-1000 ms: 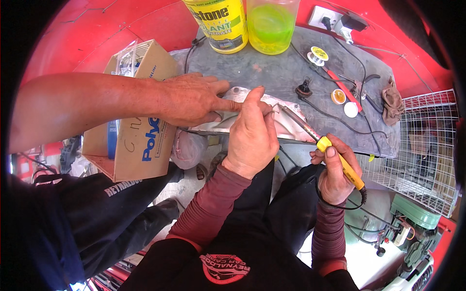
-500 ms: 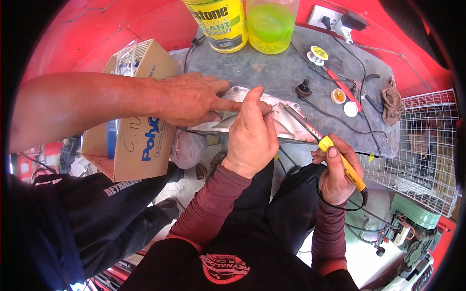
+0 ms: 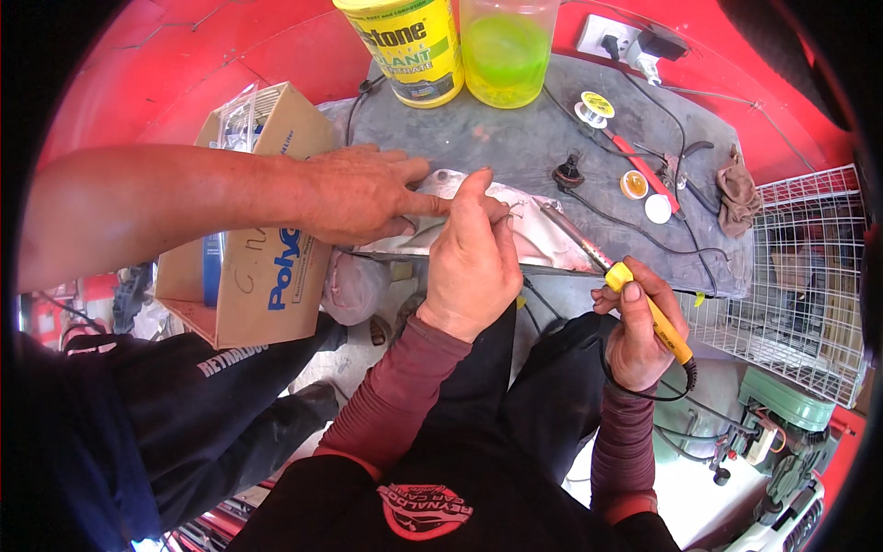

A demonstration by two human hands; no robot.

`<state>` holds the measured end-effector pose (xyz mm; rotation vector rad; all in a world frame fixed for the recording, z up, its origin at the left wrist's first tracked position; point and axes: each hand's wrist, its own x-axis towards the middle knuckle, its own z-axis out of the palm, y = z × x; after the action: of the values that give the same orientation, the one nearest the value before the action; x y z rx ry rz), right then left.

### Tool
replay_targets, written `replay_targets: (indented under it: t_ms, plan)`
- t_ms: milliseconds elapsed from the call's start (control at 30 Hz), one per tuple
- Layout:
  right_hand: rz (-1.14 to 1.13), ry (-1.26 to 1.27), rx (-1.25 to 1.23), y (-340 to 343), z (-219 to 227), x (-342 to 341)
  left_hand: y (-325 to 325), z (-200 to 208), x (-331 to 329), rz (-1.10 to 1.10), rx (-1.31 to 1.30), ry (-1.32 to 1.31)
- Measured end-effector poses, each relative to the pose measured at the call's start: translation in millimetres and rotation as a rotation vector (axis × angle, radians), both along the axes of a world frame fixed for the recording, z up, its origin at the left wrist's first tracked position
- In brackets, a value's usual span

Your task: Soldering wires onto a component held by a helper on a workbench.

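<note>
My right hand (image 3: 642, 331) grips a soldering iron (image 3: 658, 313) by its yellow handle. The iron's metal shaft slants up and left, its tip just above a whitish plastic part (image 3: 529, 235) with reddish smears; whether they touch I cannot tell. With thumb and fingers pinched together, my left hand (image 3: 474, 267) is over the same part. Something thin, perhaps a wire end, shows by its fingertips, too small to make out. From the left, a co-worker's hand (image 3: 359, 193) lies on the part, its index finger reaching toward my left fingers.
The part lies on the near edge of a grey table (image 3: 497, 138). Farther right are a solder spool (image 3: 594, 109), small flux tin (image 3: 634, 184), corded black socket (image 3: 568, 172) and pliers (image 3: 685, 156). A yellow jug (image 3: 409, 55) and green-liquid container (image 3: 505, 55) stand behind; a cardboard box (image 3: 267, 267) is left.
The soldering iron's tip has shifted slightly right and nearer to me along the part. My left hand and the co-worker's hand have barely moved. The whole view has shifted a little.
</note>
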<state>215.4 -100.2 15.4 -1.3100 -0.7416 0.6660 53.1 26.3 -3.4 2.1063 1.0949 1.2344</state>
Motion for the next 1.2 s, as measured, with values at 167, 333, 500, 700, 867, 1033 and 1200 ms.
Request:
replay_targets:
  t_ms: [167,333,500,700,867,1033,1200]
  plan:
    - [0.049,-0.054,0.007,0.0,-1.6,-0.6,0.3,-1.3,-0.3,0.008,0.015,0.0]
    - [0.012,0.004,0.02,1.4,-0.4,0.6,0.5,0.5,1.2,0.005,-0.003,0.001]
    - [0.059,-0.012,0.01,5.3,-1.6,-1.8,0.3,-0.6,1.0,0.011,-0.004,-0.012]
    - [0.068,-0.028,-0.005,4.8,2.8,-3.5,0.6,0.6,0.3,0.012,-0.009,-0.006]
    - [0.028,-0.017,-0.002,4.7,2.8,-4.7,0.1,2.1,1.5,0.004,-0.001,-0.016]
    - [0.044,-0.035,-0.025,6.1,1.9,-3.9,0.8,0.7,0.2,0.018,-0.009,-0.003]
    - [0.05,-0.057,0.005,3.8,2.9,-3.6,0.0,1.8,1.1,0.021,0.001,-0.005]
